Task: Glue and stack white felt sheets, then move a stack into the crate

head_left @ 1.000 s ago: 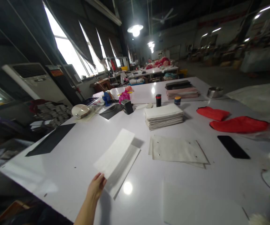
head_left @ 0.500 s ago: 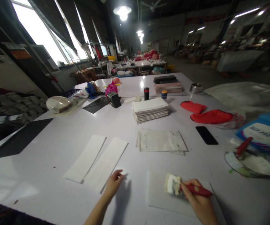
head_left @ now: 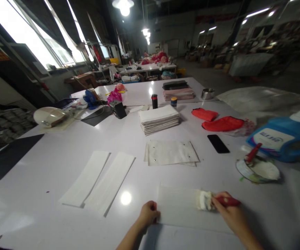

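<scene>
My right hand (head_left: 228,208) grips the red handle of a wide paintbrush (head_left: 205,200), whose pale, coated bristles rest on a thin whitish sheet (head_left: 178,208). At the left edge of that sheet is my left hand (head_left: 150,212), with its fingers curled onto the edge. Two long white strips (head_left: 87,178) lie side by side to the left. Beyond the sheet lie several off-white fabric panels (head_left: 170,152) with small dark holes or studs near their corners. On the right, a shallow bowl (head_left: 259,170) of white paste holds another red-handled tool.
A folded off-white stack (head_left: 159,119) stands farther back. To the right are a black phone (head_left: 218,143), red cloth pieces (head_left: 223,124) and a blue jug (head_left: 282,135). A white helmet-like object (head_left: 49,116) and a dark sheet (head_left: 9,158) lie left.
My left hand has moved right from beside the strips to the sheet's left edge. My right hand has drawn the brush rightward along the sheet. The camera view has shifted somewhat.
</scene>
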The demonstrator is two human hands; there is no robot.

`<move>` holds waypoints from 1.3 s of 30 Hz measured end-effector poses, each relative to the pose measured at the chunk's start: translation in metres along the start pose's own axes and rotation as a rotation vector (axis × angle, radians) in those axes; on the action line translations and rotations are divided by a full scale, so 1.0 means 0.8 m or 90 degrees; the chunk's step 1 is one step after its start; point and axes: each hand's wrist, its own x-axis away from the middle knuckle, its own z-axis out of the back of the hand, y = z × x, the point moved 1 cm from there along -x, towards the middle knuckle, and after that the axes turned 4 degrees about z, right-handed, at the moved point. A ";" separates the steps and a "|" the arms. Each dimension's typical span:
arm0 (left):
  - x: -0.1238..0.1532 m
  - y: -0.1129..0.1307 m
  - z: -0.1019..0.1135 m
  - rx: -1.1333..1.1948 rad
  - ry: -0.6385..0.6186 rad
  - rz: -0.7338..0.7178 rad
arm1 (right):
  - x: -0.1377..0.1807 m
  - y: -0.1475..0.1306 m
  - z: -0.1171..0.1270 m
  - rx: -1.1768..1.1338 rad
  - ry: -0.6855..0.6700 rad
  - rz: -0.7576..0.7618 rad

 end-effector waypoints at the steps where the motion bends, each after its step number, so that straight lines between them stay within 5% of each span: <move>1: 0.001 -0.001 0.001 0.014 -0.003 0.001 | 0.002 0.016 0.031 0.054 0.040 -0.011; 3: 0.004 -0.003 0.002 0.038 -0.016 0.007 | 0.006 0.028 0.073 0.135 0.118 -0.015; 5: 0.008 -0.003 0.003 0.064 -0.035 0.019 | 0.014 0.013 0.079 0.139 0.161 0.008; 7: 0.014 -0.001 0.006 0.093 -0.058 0.032 | 0.024 -0.026 0.047 0.075 0.144 0.042; 11: 0.027 0.006 0.009 0.144 -0.105 0.047 | 0.053 -0.115 -0.072 -0.158 -0.056 0.072; 13: 0.031 0.009 0.011 0.158 -0.121 0.053 | 0.065 -0.138 -0.115 -0.193 -0.137 0.075; 15: 0.034 0.010 0.012 0.165 -0.127 0.057 | 0.072 -0.137 -0.125 -0.183 -0.162 0.068; 18: 0.035 0.010 0.016 0.170 -0.122 0.058 | 0.073 -0.092 -0.080 -0.144 -0.138 0.040; 25: 0.032 0.006 0.030 0.162 -0.124 0.071 | 0.078 0.051 0.106 0.097 -0.052 -0.046; 29: 0.029 0.003 0.047 0.176 -0.122 0.071 | 0.069 0.042 0.171 0.180 0.085 -0.059; 34: 0.031 0.001 0.069 0.173 -0.117 0.071 | 0.011 0.000 0.222 -0.019 0.384 -0.139; 39: 0.043 -0.004 0.074 0.212 -0.120 0.069 | -0.089 0.037 0.258 -0.061 0.496 -0.105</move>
